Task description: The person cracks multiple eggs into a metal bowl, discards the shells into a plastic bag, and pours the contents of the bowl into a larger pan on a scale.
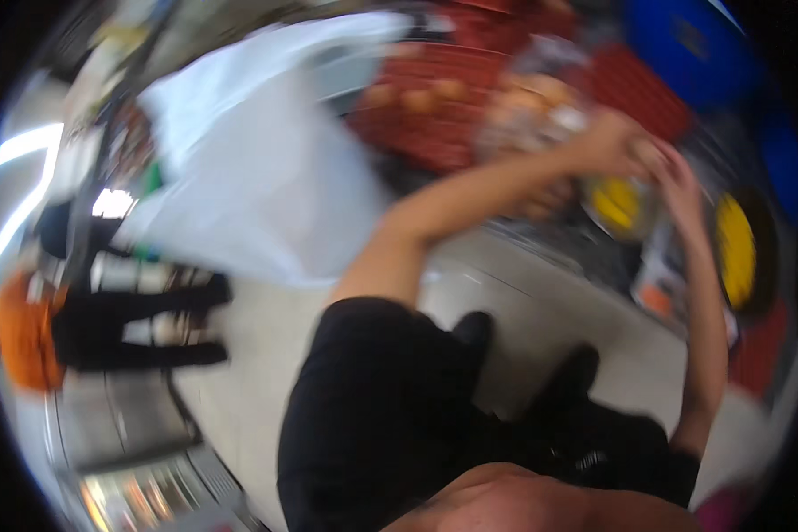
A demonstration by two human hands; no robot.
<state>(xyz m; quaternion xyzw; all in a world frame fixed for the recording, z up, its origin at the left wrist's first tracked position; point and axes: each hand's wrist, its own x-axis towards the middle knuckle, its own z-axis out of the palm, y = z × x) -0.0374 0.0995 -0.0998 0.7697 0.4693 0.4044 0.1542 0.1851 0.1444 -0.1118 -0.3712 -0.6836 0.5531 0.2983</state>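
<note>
Both hands meet above the dark counter, blurred by motion. My left hand reaches in from the left, beside a clear plastic bag that holds round, orange-brown items, perhaps eggs. My right hand comes up from the lower right, its fingers near those of the left. Something small and pale may lie between them, but the blur hides whether either hand grips it. Below the hands is a round container with a yellow centre. Several round brown items rest on a red plastic tray farther left.
A large white plastic sheet or bag covers the upper left. Blue bins and another red tray stand at the upper right. A dark round container with a yellow inside is at the right. A person in orange stands far left.
</note>
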